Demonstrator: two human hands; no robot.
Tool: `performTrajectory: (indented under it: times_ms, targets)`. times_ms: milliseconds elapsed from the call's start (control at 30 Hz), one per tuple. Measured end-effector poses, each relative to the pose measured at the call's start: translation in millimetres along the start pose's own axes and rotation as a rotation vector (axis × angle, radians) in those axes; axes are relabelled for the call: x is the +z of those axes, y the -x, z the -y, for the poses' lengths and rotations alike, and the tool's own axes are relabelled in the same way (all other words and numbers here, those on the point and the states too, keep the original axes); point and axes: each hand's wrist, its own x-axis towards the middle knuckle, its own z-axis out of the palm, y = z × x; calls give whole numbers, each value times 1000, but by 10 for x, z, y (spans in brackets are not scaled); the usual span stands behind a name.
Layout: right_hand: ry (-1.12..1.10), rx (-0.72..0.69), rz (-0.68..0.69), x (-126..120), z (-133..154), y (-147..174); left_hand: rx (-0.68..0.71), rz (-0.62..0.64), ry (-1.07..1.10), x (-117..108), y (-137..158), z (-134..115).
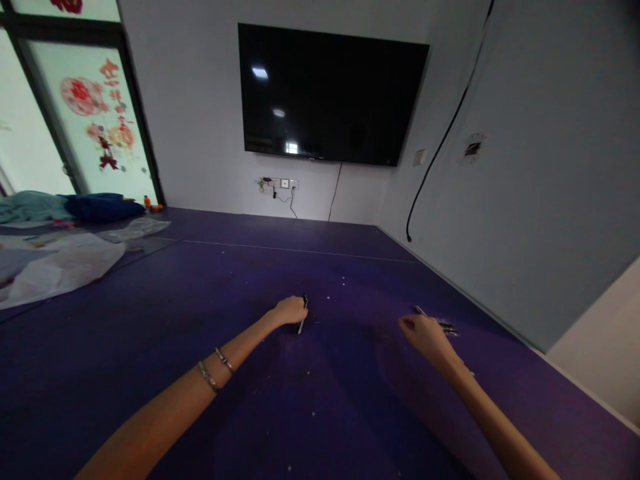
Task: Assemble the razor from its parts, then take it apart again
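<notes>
My left hand (291,310) is closed around a slim black and grey pen (301,325), whose two ends show above and below the fist, close to the purple surface. Two bracelets (215,369) circle that forearm. Off to the right, my right hand (425,335) has its fingers curled together; whether anything is inside them is hidden. Just behind its knuckles a short dark stick end (419,310) shows, and I cannot tell if the hand touches it. Several slim dark pen-like pieces (449,328) lie on the surface beside that hand.
The purple surface (225,280) carries small white specks and meets the walls at the back and right. Crumpled clear plastic sheeting (70,263) and blue cloth (107,207) lie at left. A black cable (440,143) hangs at right; a television (330,93) is on the wall.
</notes>
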Motion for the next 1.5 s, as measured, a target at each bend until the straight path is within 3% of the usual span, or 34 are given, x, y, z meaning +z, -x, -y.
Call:
performTrajectory:
  times_ms: [200,400,567,733,933,1267,1500]
  targets:
    - [3,30,14,-58,-192,35,4,21,-16,28,-5,-8]
    - [-8,146,-37,-122,-490,-6,2,20,-18,12,68,-1]
    - [28,197,16,-185,-752,-56,-25,-28,-23,36,202,20]
    - [103,231,137,-110,-943,-92,-83,-42,-24,65,286,19]
    - [131,290,151,45,-1151,-108,-67,-29,-10,73,303,-39]
    - [36,176,201,217,-1325,-152,-46,-53,-6,161,281,-83]
    - [56,70,215,202,-1302,-89,-41,-75,7,178,283,-74]
